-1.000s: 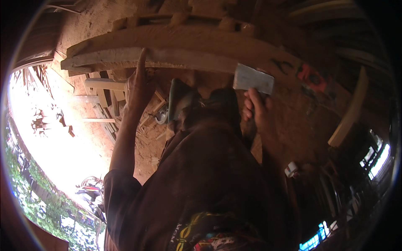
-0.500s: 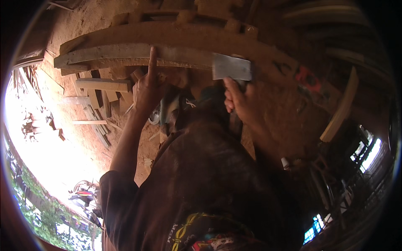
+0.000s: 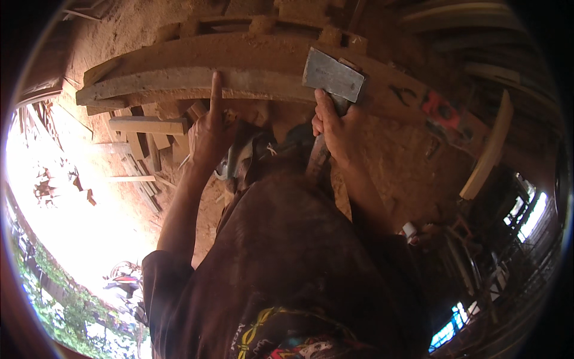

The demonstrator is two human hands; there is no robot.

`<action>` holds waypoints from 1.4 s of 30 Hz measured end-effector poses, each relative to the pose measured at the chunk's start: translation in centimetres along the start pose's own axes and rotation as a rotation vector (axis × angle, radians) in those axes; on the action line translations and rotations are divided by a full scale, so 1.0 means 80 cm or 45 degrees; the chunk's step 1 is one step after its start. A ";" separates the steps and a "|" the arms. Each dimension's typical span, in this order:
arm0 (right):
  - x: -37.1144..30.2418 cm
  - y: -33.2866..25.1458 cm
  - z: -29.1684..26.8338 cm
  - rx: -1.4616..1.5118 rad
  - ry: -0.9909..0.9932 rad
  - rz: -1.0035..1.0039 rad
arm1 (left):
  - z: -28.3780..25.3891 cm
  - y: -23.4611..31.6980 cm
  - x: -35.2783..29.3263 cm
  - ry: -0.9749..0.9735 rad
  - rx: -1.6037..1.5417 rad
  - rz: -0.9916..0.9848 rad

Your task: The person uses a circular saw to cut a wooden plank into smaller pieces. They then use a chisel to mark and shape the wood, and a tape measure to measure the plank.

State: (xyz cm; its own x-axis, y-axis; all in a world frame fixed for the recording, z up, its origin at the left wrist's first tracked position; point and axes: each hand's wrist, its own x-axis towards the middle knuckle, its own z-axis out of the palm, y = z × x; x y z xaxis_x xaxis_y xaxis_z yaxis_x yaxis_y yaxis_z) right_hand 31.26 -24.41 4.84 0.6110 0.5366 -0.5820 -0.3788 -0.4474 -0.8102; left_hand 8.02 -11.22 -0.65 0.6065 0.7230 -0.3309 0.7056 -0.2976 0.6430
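Note:
My left hand [image 3: 209,134] is at the near edge of a long curved timber [image 3: 161,82]. Its index finger lies stretched over the timber's upper face; the other fingers are curled, partly hidden below the edge. My right hand [image 3: 336,128] is wrapped round the wooden handle of a hatchet [image 3: 333,76], with the thumb up near the head. The hatchet's broad, rectangular grey metal head is tilted over the right part of the timber. Whether it touches the wood, I cannot tell. Behind the curved timber lies a wider beam [image 3: 239,51].
Cut wood blocks [image 3: 149,124] and offcuts lie on the dusty ground at left. A curved wooden piece [image 3: 490,146] stands out at the right, near a red-and-black object [image 3: 439,109]. More timbers [image 3: 460,15] are stacked at the far right. A motorcycle [image 3: 127,281] is at lower left.
The hatchet head has risen slightly away from me and tilted, its right end lower. More of its handle now shows. My left hand has stayed almost in place.

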 end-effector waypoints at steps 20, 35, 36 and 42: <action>0.002 0.008 0.008 0.078 0.032 -0.090 | 0.002 -0.015 0.004 -0.006 0.034 0.019; -0.011 0.010 0.018 0.341 0.131 -0.055 | 0.005 -0.018 -0.002 0.038 0.065 0.073; -0.010 0.011 0.021 0.325 0.114 -0.018 | 0.007 -0.011 0.000 0.049 0.039 0.081; 0.002 0.011 0.004 0.325 0.043 0.150 | 0.014 0.014 -0.001 0.063 -0.048 -0.015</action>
State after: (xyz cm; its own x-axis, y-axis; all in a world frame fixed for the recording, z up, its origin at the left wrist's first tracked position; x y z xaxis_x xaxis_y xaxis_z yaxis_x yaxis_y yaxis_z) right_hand 30.79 -24.46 3.99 0.5737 0.4653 -0.6740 -0.6089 -0.3081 -0.7310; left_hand 9.16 -12.33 -0.66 0.5787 0.7564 -0.3049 0.6978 -0.2659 0.6651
